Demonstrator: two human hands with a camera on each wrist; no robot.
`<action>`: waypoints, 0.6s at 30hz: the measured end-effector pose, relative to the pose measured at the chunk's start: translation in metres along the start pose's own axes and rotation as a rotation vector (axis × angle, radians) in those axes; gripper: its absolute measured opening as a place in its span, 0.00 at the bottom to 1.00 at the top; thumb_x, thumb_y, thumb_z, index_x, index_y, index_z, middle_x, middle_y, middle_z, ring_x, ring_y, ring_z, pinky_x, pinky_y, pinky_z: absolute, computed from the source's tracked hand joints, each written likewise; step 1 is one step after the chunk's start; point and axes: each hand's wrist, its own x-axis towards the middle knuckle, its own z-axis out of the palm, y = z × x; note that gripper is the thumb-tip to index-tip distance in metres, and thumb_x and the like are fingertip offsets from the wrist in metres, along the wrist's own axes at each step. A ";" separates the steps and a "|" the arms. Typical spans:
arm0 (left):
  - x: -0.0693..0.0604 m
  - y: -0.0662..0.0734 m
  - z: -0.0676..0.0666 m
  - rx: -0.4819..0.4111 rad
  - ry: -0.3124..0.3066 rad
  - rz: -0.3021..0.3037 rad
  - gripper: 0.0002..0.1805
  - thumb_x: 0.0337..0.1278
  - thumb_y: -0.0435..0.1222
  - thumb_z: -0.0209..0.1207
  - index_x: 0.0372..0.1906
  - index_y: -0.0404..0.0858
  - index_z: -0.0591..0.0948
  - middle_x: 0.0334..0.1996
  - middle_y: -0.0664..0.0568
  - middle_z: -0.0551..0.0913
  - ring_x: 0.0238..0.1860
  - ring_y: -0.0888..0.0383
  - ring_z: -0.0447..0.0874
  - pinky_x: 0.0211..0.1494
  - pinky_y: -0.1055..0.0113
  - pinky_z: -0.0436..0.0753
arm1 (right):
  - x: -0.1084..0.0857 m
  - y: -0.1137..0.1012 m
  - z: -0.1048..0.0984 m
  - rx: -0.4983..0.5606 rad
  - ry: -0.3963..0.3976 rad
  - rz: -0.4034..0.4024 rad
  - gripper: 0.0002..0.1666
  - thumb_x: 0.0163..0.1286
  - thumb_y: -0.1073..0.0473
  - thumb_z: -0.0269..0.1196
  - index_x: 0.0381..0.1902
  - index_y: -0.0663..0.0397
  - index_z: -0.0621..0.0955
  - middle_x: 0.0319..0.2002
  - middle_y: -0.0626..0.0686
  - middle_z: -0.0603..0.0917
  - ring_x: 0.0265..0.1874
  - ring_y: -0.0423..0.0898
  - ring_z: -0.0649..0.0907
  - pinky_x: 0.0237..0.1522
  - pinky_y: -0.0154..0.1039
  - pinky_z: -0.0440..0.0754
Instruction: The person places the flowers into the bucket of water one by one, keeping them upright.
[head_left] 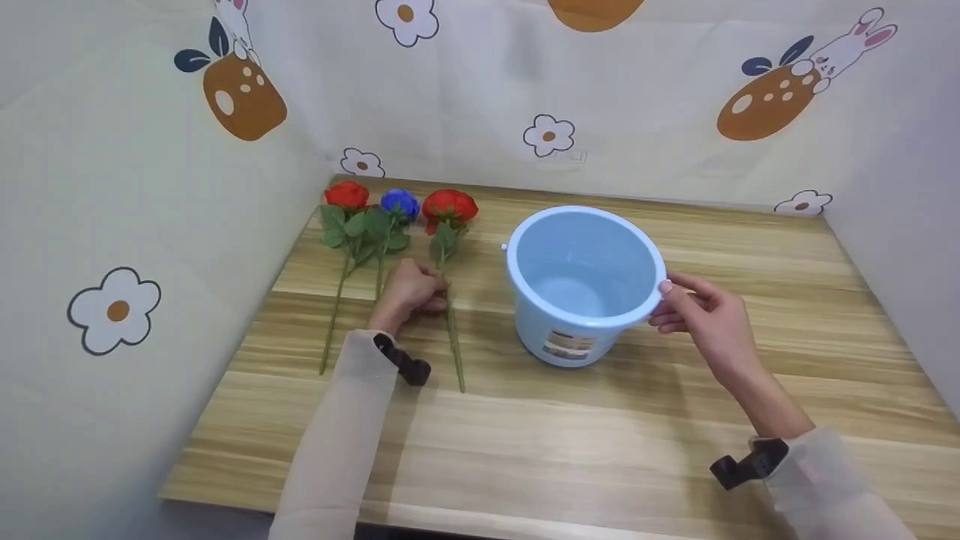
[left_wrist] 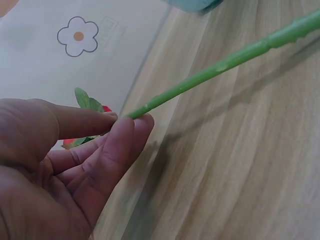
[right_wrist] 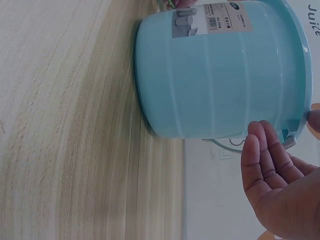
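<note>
A light blue bucket (head_left: 536,319) stands upright on the table, a printed label on its front. My right hand (head_left: 709,322) grips its rim at the right side, thumb on top and fingers beneath. In the right wrist view those fingers (right_wrist: 270,150) lie along the bucket wall (right_wrist: 215,85). To the left of the bucket, my left hand (head_left: 416,289) pinches the green stem (head_left: 455,345) of a red rose (head_left: 450,206). The left wrist view shows that stem (left_wrist: 210,72) between thumb and fingertips, raised off the tabletop with its shadow below.
A blue rose (head_left: 400,202) and another red rose (head_left: 346,195) lie left of my left hand, stems toward me. The wooden table (head_left: 570,450) meets a patterned wall covering (head_left: 637,97) at the back and left. The bucket's wire handle (right_wrist: 225,146) hangs behind it.
</note>
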 end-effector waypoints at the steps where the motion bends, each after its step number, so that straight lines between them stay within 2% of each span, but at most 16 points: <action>1: -0.001 0.001 0.000 -0.005 0.002 0.001 0.03 0.68 0.26 0.62 0.42 0.29 0.82 0.33 0.49 0.79 0.18 0.63 0.85 0.28 0.72 0.89 | 0.000 0.000 0.000 0.000 0.000 0.001 0.32 0.78 0.53 0.65 0.68 0.74 0.75 0.28 0.46 0.91 0.28 0.41 0.91 0.36 0.36 0.93; 3: -0.002 0.001 0.001 0.009 0.018 0.021 0.05 0.67 0.26 0.63 0.43 0.27 0.83 0.33 0.49 0.79 0.19 0.63 0.84 0.27 0.73 0.88 | 0.000 -0.001 0.000 -0.004 0.001 0.004 0.33 0.78 0.53 0.65 0.68 0.74 0.75 0.28 0.46 0.91 0.28 0.40 0.91 0.37 0.36 0.93; 8: -0.004 0.002 0.002 -0.055 0.014 0.035 0.09 0.66 0.25 0.62 0.48 0.24 0.81 0.29 0.50 0.80 0.19 0.63 0.83 0.26 0.73 0.87 | 0.000 -0.001 -0.001 -0.022 -0.005 0.010 0.33 0.79 0.52 0.65 0.69 0.72 0.74 0.29 0.45 0.91 0.29 0.41 0.91 0.38 0.36 0.93; 12: -0.004 0.003 0.001 -0.133 -0.019 0.009 0.16 0.68 0.25 0.60 0.58 0.22 0.77 0.30 0.48 0.80 0.19 0.62 0.83 0.27 0.71 0.89 | 0.000 0.000 -0.001 -0.040 -0.010 0.019 0.34 0.79 0.51 0.64 0.70 0.71 0.74 0.30 0.44 0.91 0.31 0.41 0.91 0.38 0.36 0.93; 18: -0.007 0.005 -0.001 -0.181 -0.034 0.020 0.16 0.67 0.24 0.59 0.57 0.24 0.75 0.34 0.47 0.80 0.19 0.60 0.83 0.29 0.68 0.91 | 0.000 0.000 -0.001 -0.043 -0.014 0.024 0.35 0.79 0.50 0.65 0.70 0.71 0.74 0.30 0.44 0.91 0.31 0.41 0.91 0.39 0.35 0.93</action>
